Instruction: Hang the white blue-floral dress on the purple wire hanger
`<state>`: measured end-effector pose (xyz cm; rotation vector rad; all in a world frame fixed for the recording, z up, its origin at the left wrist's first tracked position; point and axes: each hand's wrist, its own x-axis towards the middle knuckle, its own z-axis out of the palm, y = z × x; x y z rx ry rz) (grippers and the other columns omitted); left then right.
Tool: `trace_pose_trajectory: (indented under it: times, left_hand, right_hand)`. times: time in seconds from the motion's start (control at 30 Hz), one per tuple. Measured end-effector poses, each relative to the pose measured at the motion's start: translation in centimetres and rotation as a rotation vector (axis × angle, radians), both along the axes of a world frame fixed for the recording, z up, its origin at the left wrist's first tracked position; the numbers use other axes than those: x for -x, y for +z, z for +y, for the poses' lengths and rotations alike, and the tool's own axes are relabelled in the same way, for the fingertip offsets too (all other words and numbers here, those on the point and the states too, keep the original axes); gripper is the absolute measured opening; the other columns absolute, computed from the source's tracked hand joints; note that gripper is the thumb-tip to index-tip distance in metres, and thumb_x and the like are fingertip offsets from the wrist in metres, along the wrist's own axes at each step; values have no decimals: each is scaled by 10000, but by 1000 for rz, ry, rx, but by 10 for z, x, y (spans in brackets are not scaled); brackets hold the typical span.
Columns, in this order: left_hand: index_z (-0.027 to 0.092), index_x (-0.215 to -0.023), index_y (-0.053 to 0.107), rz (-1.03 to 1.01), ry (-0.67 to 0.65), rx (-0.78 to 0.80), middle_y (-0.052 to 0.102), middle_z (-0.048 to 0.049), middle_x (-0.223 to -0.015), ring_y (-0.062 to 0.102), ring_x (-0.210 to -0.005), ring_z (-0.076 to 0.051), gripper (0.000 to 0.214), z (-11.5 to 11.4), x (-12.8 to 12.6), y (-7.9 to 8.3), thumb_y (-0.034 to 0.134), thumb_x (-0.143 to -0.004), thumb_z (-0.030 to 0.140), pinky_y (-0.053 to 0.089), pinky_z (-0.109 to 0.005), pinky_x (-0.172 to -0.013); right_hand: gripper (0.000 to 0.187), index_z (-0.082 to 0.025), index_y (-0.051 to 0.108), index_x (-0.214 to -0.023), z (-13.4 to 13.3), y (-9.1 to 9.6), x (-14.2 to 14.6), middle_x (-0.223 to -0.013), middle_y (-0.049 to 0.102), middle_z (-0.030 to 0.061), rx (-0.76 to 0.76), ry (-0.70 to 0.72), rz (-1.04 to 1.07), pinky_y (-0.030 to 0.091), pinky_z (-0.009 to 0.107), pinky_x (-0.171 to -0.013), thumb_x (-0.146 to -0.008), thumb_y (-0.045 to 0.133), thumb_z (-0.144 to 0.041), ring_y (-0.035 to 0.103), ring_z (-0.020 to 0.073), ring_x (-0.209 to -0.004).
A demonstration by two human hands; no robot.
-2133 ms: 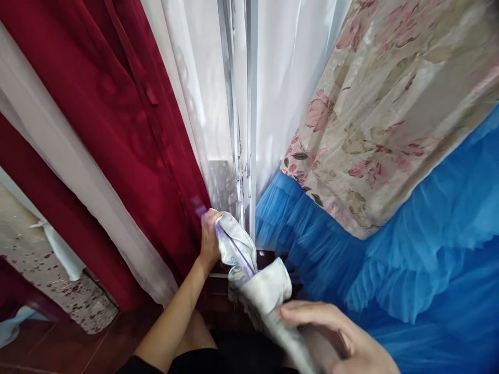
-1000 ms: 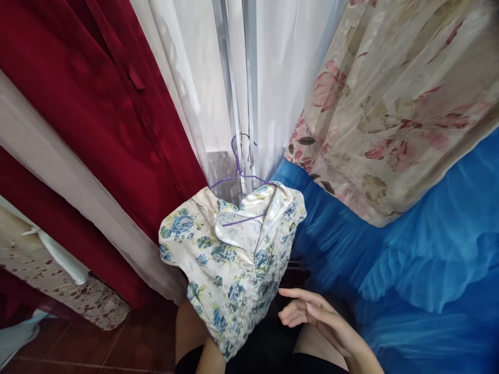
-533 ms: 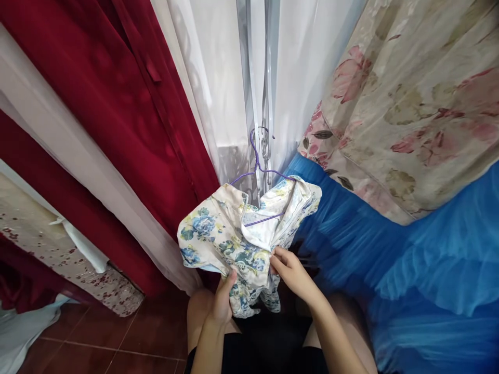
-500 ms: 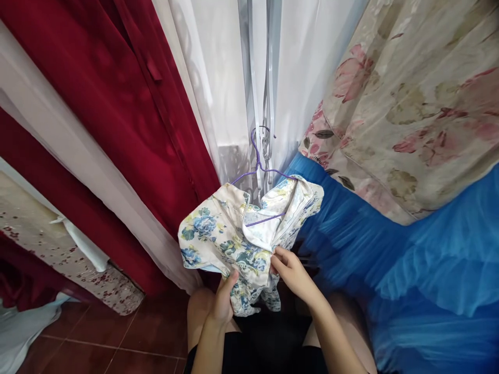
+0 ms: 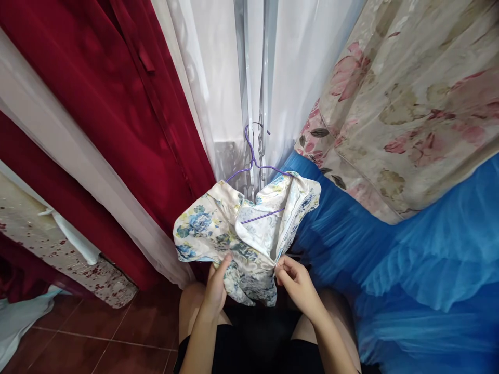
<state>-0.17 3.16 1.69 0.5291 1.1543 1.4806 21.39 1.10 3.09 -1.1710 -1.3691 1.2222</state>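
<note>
A white garment with blue flowers (image 5: 249, 249) hangs on a purple wire hanger (image 5: 253, 162) in front of my knees. Its neckline gapes open, baring the pale inside and the hanger's lower bar. My left hand (image 5: 217, 285) grips the garment's lower left side, thumb on top and fingers hidden behind the cloth. At the bottom of the neck opening, my right hand (image 5: 294, 278) pinches the edge of the cloth between thumb and fingers. Whether a small fastener sits in that pinch is too small to tell.
Dark red cloth (image 5: 156, 130) and white drapes (image 5: 222, 67) hang behind and to the left. At the right are a floral-printed cloth (image 5: 413, 104) and a ruffled blue skirt (image 5: 421, 270). Red floor tiles (image 5: 132, 337) show at lower left.
My right hand has shifted slightly down and now pinches at the opening's lower end, which is pulled lower and wider. The left hand keeps its hold on the garment.
</note>
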Motion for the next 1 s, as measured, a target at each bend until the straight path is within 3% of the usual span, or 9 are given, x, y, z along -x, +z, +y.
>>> trace_pose_trajectory:
  times: [0.1,0.2,0.27,0.33,0.4,0.47,0.53,0.77,1.0]
  left_hand:
    - [211,-1064,634,175,287,-67,696,-64,-1083,634,-1149,-250,341,11,12,-9,750,-791,380,473,-392,-1036]
    - [215,-1108,567,477,572,-265,607,-49,-1116,590,-1103,-208,373,8,12,-12,742,-809,356,448,-344,-1007]
    - [220,-1128,545,646,611,-385,562,-54,-1138,560,-1094,-202,362,-2,2,-9,731,-836,327,437,-327,-985]
    - [217,-1092,560,748,449,-465,557,-58,-1108,555,-1068,-205,256,-15,-14,-3,684,-886,305,438,-321,-960]
    - [218,-1064,583,783,166,-497,582,-64,-1089,570,-1060,-211,156,-28,-34,0,628,-927,278,443,-324,-951]
    - [221,-1091,593,772,-97,-488,618,-71,-1096,592,-1067,-219,161,-38,-51,-1,607,-933,248,451,-333,-959]
    - [217,-1120,585,743,-258,-480,646,-74,-1087,615,-1050,-223,203,-42,-65,-5,615,-920,237,465,-341,-953]
    - [204,-913,571,829,-328,-544,648,-42,-887,625,-874,-193,15,-43,-78,-4,582,-923,206,476,-309,-830]
    - [198,-895,579,773,-357,-580,642,-38,-863,637,-838,-176,56,-58,-65,6,550,-943,204,493,-286,-790]
  right_hand:
    - [308,-197,537,-740,-8,-3,-10,-629,481,-14,0,-21,-29,331,273,-594,-957,568,-413,433,147,-611]
    - [280,-197,537,-740,-14,-6,-12,-626,456,-22,-2,-46,13,319,270,-582,-934,597,-390,413,140,-599]
    - [266,-196,535,-744,-16,-5,-8,-620,436,-31,3,-45,52,306,264,-568,-928,606,-375,387,127,-582]
    - [259,-194,540,-752,-19,-4,-4,-624,429,-35,7,-41,73,303,260,-562,-925,616,-370,378,121,-579]
    - [259,-191,547,-760,-22,-3,1,-637,437,-33,5,-33,86,309,257,-562,-921,629,-377,384,118,-585]
    - [268,-187,558,-770,-25,-3,4,-636,450,-33,2,-18,101,315,253,-557,-920,633,-396,389,114,-579]
    - [277,-183,572,-778,-27,-4,5,-632,468,-33,-6,-7,108,317,250,-551,-920,632,-414,395,110,-570]
    - [277,-172,599,-784,-36,8,2,-609,517,-31,-26,-41,65,312,248,-531,-871,667,-426,423,104,-541]
    - [345,-177,595,-730,-41,5,15,-508,530,-39,85,-47,200,324,261,-513,-788,732,-489,418,99,-471]
